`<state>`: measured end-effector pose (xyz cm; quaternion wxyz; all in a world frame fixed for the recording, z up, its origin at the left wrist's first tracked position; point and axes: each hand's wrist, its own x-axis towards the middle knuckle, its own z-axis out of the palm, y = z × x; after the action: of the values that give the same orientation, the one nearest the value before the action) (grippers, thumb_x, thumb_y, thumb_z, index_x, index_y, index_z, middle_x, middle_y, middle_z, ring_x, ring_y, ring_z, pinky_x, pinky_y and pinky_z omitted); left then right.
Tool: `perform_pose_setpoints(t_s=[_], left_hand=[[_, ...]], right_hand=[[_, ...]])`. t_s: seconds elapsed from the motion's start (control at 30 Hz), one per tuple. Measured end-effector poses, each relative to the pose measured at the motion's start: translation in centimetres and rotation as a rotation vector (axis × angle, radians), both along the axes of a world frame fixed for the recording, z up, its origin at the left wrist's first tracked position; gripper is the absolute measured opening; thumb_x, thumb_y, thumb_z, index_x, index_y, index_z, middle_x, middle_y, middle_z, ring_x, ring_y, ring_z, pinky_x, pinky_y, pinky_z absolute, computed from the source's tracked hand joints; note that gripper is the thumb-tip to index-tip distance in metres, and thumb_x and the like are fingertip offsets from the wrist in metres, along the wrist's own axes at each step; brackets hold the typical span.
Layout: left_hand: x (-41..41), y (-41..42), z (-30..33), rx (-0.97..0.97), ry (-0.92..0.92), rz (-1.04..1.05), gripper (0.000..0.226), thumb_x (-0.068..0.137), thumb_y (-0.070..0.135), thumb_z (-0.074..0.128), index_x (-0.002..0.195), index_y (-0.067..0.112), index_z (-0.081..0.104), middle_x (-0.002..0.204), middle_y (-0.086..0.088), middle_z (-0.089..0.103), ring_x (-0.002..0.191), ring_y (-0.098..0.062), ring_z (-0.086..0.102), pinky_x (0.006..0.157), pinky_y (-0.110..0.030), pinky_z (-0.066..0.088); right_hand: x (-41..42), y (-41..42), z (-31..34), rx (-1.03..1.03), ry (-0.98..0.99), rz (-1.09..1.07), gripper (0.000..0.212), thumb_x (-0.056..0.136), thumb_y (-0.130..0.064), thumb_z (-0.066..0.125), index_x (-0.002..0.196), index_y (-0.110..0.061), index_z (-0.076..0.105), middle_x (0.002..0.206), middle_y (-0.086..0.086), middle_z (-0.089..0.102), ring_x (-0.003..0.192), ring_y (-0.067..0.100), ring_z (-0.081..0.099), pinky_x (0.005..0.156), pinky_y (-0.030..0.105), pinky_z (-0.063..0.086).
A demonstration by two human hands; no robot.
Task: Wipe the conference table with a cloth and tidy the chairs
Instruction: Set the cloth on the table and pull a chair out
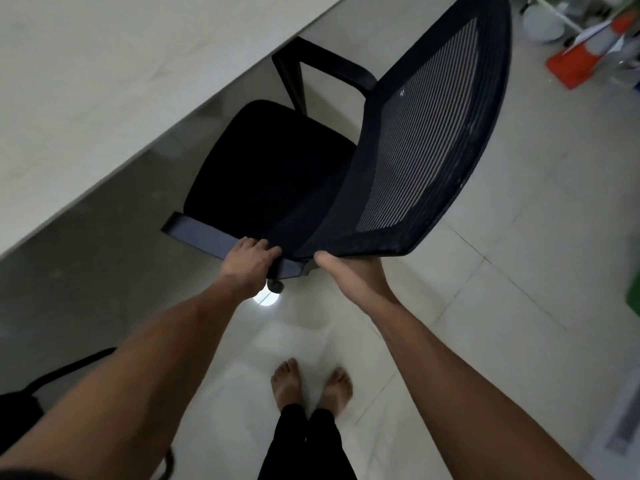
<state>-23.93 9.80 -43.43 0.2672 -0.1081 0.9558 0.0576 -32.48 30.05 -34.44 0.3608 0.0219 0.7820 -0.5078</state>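
From overhead, the left hand point(251, 261) curls over the near armrest point(207, 239) of the black chair point(277, 168); the right hand point(349, 275) grips the mesh backrest point(426, 140) edge. The chair sits ahead of both hands, beside the desk point(104, 81). It should roll lightly; the stiff frame is the surest hold.

We are finding no readable text, label, brand, number or sign anywhere in this view.
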Motion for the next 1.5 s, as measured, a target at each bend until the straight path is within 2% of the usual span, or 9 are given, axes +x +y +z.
perform_pose_setpoints(t_s=[0.13, 0.27, 0.43, 0.57, 0.7, 0.8, 1.07, 1.23, 1.5], left_hand=[[1.4, -4.1, -0.3, -0.093, 0.036, -0.028, 0.053, 0.095, 0.01, 0.055, 0.143, 0.032, 0.048, 0.135, 0.0, 0.057, 0.132, -0.026, 0.049, 0.119, -0.038, 0.028], [2.7, -6.2, -0.4, -0.194, 0.03, -0.024, 0.05, 0.102, 0.016, 0.046, 0.148, 0.033, 0.045, 0.147, -0.001, 0.051, 0.146, -0.027, 0.038, 0.125, -0.042, 0.021], [4.8, -7.4, 1.2, -0.225, 0.019, 0.11, 0.053, 0.103, 0.017, 0.045, 0.154, 0.028, 0.037, 0.157, -0.006, 0.041, 0.148, -0.029, 0.035, 0.121, -0.042, 0.028], [5.4, -7.2, 6.4, -0.07, 0.05, 0.333, 0.045, 0.096, 0.015, 0.053, 0.14, 0.022, 0.049, 0.138, -0.007, 0.057, 0.13, -0.031, 0.053, 0.102, -0.043, 0.045], [6.2, -5.6, 12.6, 0.062, 0.147, 0.6, 0.037, 0.093, 0.032, 0.063, 0.126, 0.017, 0.056, 0.122, -0.009, 0.065, 0.112, -0.037, 0.064, 0.085, -0.043, 0.052], [6.0, -4.4, 16.4, 0.067, 0.216, 0.735, 0.032, 0.094, 0.029, 0.056, 0.124, 0.018, 0.061, 0.118, -0.013, 0.068, 0.104, -0.039, 0.067, 0.078, -0.04, 0.048], [1.4, -1.5, 25.3, -0.028, 0.451, 0.893, 0.023, 0.098, 0.031, 0.051, 0.107, 0.014, 0.064, 0.099, -0.013, 0.067, 0.078, -0.033, 0.057, 0.068, -0.036, 0.045], [-3.3, 3.8, 28.1, -0.093, 0.558, 1.046, 0.024, 0.097, 0.033, 0.052, 0.098, 0.013, 0.067, 0.098, -0.013, 0.071, 0.083, -0.035, 0.062, 0.072, -0.038, 0.049], [-9.8, 15.1, 28.2, -0.107, 0.615, 1.102, 0.052, 0.099, 0.049, 0.056, 0.141, 0.019, 0.058, 0.134, -0.005, 0.062, 0.122, -0.028, 0.061, 0.093, -0.041, 0.052]], right_hand=[[1.4, -4.0, 0.0, -0.015, -0.024, 0.014, 0.02, 0.083, -0.019, 0.079, 0.093, -0.002, 0.072, 0.08, -0.011, 0.072, 0.079, 0.001, 0.067, 0.073, 0.022, 0.053], [2.8, -7.1, 0.3, -0.032, 0.02, -0.062, 0.018, 0.082, -0.009, 0.079, 0.09, 0.005, 0.07, 0.079, -0.001, 0.072, 0.069, 0.001, 0.064, 0.061, 0.013, 0.049], [3.8, -9.6, 1.4, 0.009, 0.022, 0.066, 0.018, 0.079, -0.013, 0.084, 0.09, -0.002, 0.075, 0.086, 0.0, 0.078, 0.075, 0.0, 0.067, 0.074, 0.02, 0.056], [3.1, -9.6, 3.6, 0.1, -0.006, 0.28, 0.025, 0.079, -0.015, 0.081, 0.103, -0.009, 0.075, 0.096, -0.005, 0.068, 0.094, 0.012, 0.062, 0.094, 0.034, 0.052], [-0.9, -6.6, 4.6, 0.268, 0.128, 0.319, 0.015, 0.074, -0.025, 0.076, 0.081, -0.028, 0.062, 0.085, 0.001, 0.074, 0.09, 0.026, 0.072, 0.08, 0.032, 0.056], [-5.1, -4.6, 7.2, 0.275, 0.217, 0.279, 0.016, 0.087, -0.01, 0.07, 0.096, -0.019, 0.062, 0.104, 0.016, 0.076, 0.099, 0.035, 0.074, 0.088, 0.042, 0.059], [-15.5, -1.2, 13.4, 0.216, 0.423, 0.299, 0.005, 0.092, -0.018, 0.062, 0.097, -0.017, 0.06, 0.099, 0.016, 0.073, 0.095, 0.036, 0.071, 0.088, 0.043, 0.059], [-20.9, 0.9, 15.9, 0.135, 0.512, 0.457, 0.039, 0.097, -0.02, 0.063, 0.133, -0.008, 0.055, 0.128, 0.014, 0.064, 0.116, 0.033, 0.062, 0.097, 0.039, 0.05], [-27.1, 2.4, 18.4, 0.136, 0.867, 0.956, 0.062, 0.1, -0.034, 0.065, 0.155, -0.019, 0.04, 0.153, 0.004, 0.04, 0.139, 0.026, 0.042, 0.106, 0.042, 0.046]])
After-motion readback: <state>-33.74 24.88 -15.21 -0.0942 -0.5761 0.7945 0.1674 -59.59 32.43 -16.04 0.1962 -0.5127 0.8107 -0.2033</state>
